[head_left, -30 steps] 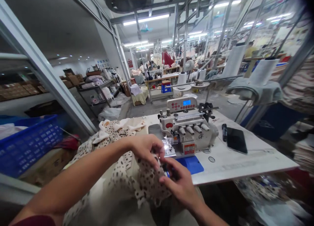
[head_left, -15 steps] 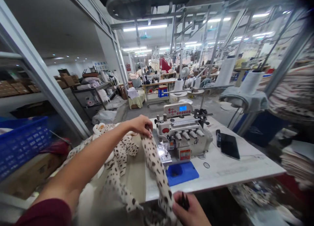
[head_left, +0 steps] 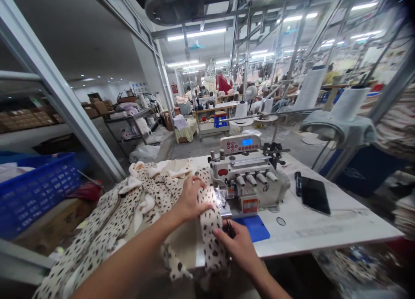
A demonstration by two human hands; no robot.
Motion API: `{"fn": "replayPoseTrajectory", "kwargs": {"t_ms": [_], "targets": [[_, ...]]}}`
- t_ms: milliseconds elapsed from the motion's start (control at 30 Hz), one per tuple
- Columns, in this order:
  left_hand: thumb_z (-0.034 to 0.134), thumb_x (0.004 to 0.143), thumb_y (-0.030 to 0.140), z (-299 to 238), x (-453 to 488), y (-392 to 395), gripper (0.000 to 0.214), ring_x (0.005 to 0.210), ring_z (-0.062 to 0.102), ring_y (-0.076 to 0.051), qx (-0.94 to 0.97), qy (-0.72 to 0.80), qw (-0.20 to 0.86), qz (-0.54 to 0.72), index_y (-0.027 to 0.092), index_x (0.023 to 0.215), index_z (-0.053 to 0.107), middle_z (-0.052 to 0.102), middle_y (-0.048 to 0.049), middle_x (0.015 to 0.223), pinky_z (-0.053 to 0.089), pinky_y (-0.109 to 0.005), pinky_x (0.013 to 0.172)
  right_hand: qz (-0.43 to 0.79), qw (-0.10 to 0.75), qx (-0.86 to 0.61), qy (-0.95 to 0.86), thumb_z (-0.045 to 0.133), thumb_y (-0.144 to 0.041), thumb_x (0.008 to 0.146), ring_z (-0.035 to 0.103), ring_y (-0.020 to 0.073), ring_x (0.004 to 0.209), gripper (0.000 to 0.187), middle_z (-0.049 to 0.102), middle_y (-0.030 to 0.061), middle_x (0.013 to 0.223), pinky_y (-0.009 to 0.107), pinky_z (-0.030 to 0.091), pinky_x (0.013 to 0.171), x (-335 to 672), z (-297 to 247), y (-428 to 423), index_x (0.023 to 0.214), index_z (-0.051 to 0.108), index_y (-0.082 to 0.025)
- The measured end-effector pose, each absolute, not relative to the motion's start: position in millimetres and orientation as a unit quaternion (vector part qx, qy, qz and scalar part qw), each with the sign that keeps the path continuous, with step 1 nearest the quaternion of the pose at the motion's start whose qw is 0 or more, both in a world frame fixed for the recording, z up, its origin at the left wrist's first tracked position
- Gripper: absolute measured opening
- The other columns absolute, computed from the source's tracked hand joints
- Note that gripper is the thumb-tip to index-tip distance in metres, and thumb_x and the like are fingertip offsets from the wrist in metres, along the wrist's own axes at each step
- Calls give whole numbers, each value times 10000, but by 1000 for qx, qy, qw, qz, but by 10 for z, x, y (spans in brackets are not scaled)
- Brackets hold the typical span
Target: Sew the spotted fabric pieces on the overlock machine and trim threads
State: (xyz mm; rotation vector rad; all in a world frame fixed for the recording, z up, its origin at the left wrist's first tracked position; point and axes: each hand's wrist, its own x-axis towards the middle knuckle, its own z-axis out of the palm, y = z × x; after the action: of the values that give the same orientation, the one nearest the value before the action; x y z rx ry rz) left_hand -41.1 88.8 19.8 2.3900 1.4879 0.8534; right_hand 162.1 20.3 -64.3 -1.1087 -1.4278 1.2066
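Observation:
A strip of cream fabric with dark spots [head_left: 212,229] lies along the left side of the white overlock sewing machine [head_left: 256,178], its upper part under the machine's lit needle area. My left hand [head_left: 189,199] rests on this strip, thumb and fingers spread apart over it. Lower down, my right hand [head_left: 240,242] pinches the strip's right edge between thumb and fingers. Dark pointed thread snips [head_left: 230,229] stick out of the same hand, partly hidden by it. More spotted fabric [head_left: 119,212] with white trim is heaped to the left.
On the white table [head_left: 311,234] lie a black phone [head_left: 315,194], a small dark ring [head_left: 280,221] and a blue pad [head_left: 259,229]. A blue basket [head_left: 39,191] stands at left. Thread cones [head_left: 348,104] rise behind, and a slanted metal post [head_left: 61,87] crosses the left side.
My left hand has come down from the strip's top end onto its middle, beside the needle area. My right hand has moved up along the strip, and the strip now lies flatter and wider.

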Motion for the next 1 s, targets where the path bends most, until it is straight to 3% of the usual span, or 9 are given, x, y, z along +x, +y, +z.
{"fn": "replayPoseTrajectory", "kwargs": {"t_ms": [167,300,467,600,733,867,1000], "targets": [[736,825,393,94,-403,436,437,1255,520,-307,837,447,111,295,197,1194,608,598,-132,1318,386,-498,1104,526,461,-360,-617,752,-362,763,636,236,805,268,747,48,870,320,486,763,1629,-691,242,936,755,-157],[543,956,269,111,-337,338,177,1070,618,-233,845,421,126,305,211,1078,656,704,-84,1105,469,-420,978,534,465,-352,-613,762,-378,764,606,205,727,272,733,46,812,309,473,715,1622,-732,273,898,755,-141],[547,915,214,123,-291,426,201,1104,588,-265,840,432,39,325,213,1071,674,679,-101,1133,449,-478,1005,511,448,-360,-640,704,-317,813,608,201,740,187,727,33,823,295,473,718,1616,-713,258,898,748,-156],[579,886,214,49,-253,335,268,1141,565,-275,851,419,39,315,206,1144,652,637,-124,1173,470,-465,1011,510,456,-325,-653,719,-341,813,609,216,821,224,721,29,894,296,476,775,1657,-715,265,956,741,-169],[504,905,123,-98,-155,148,332,1235,519,-278,870,378,37,315,196,1208,617,595,-139,1291,442,-479,1063,523,475,-346,-617,711,-411,844,561,194,758,259,681,23,809,285,459,725,1656,-791,279,863,720,-153],[441,900,61,-199,-64,116,409,1234,523,-255,878,340,59,331,175,1271,570,615,-131,1283,431,-473,1087,519,487,-368,-599,682,-424,871,517,179,714,292,646,18,749,274,436,684,1654,-832,256,766,700,-152],[475,913,94,-172,-19,181,394,1241,509,-258,875,367,53,310,168,1290,565,598,-132,1312,423,-467,1090,558,509,-355,-551,707,-455,857,549,199,762,303,676,37,811,291,456,727,1679,-842,235,854,728,-153]]}}
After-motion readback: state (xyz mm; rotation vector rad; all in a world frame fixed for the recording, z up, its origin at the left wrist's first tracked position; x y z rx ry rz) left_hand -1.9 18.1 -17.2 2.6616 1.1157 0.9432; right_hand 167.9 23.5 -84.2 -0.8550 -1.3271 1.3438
